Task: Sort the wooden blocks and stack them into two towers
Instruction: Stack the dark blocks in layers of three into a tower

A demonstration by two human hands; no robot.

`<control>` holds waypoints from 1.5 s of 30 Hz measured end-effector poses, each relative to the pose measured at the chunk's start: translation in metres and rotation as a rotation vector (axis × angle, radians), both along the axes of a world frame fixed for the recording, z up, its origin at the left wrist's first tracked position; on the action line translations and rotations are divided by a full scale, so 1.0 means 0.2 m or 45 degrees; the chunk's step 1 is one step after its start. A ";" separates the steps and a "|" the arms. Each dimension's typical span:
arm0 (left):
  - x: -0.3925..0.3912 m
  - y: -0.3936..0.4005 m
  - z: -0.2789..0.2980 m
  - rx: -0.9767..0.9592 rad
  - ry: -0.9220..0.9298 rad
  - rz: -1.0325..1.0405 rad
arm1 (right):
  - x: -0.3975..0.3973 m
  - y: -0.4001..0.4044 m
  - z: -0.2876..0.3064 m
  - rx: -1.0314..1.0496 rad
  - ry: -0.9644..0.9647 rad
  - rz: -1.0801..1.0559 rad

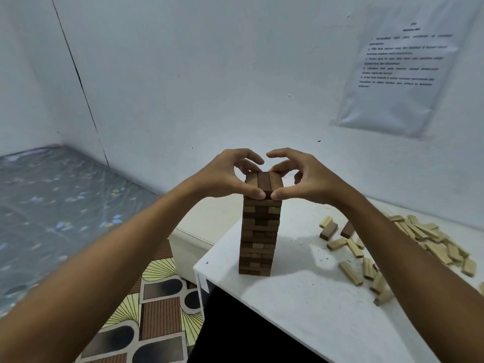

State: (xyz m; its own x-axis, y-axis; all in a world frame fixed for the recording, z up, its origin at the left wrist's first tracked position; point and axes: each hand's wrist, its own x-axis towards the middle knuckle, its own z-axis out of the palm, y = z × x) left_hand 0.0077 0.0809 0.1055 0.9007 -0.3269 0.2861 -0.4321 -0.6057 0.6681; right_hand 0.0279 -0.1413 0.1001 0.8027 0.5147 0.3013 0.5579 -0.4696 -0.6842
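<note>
A tall tower (259, 231) of dark wooden blocks is stood upright near the left edge of the white counter (301, 297). Its top layer (264, 182) is pinched from both sides: the left hand (230, 176) and the right hand (306, 179) are each closed in a narrow grip, thumbs pressed to the near end, fingertips apparently on the far end. Loose pale blocks (419, 237) are scattered on the counter well to the right. A printed sheet (400, 69) is fixed to the wall.
</note>
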 end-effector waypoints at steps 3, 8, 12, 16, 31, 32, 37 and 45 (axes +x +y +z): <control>0.00 -0.01 0.00 -0.007 0.002 -0.004 | 0.00 -0.01 0.00 0.003 0.001 0.001; 0.00 -0.01 -0.01 0.002 -0.001 -0.007 | 0.00 -0.01 -0.01 0.004 0.011 0.012; 0.01 0.00 -0.01 0.002 0.008 -0.006 | 0.00 0.00 -0.02 0.007 0.018 0.021; 0.01 0.01 -0.02 -0.003 0.015 -0.014 | 0.01 0.00 -0.02 0.008 0.020 0.028; 0.00 0.03 -0.02 -0.050 -0.027 0.017 | 0.02 -0.02 -0.04 0.069 -0.022 0.007; -0.01 0.03 -0.02 -0.084 -0.026 0.029 | 0.02 -0.03 -0.04 0.089 -0.019 0.002; -0.03 0.03 -0.06 -0.117 0.002 0.037 | 0.02 -0.04 -0.06 0.079 -0.011 0.017; -0.02 0.03 -0.08 -0.147 0.002 0.005 | 0.02 -0.04 -0.07 0.080 -0.038 0.033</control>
